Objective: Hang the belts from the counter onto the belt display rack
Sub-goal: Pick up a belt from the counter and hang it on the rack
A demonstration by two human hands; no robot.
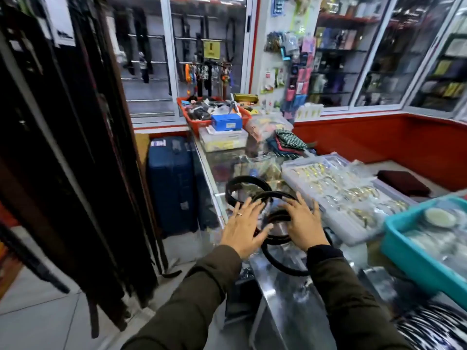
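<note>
two hands point(273, 224) over belts point(275, 215), maybe touching

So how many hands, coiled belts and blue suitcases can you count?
Hands: 2, left hand and right hand
Coiled belts on the counter: 3
Blue suitcases: 1
Total: 6

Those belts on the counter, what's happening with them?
A person in dark sleeves reaches both hands, fingers spread, over a pile of coiled black belts on the glass counter. The left hand and right hand are on or just above the coils; neither has closed on one yet. The belt rack at the left already holds many hanging belts. Trays of other goods lie to the right.
</note>
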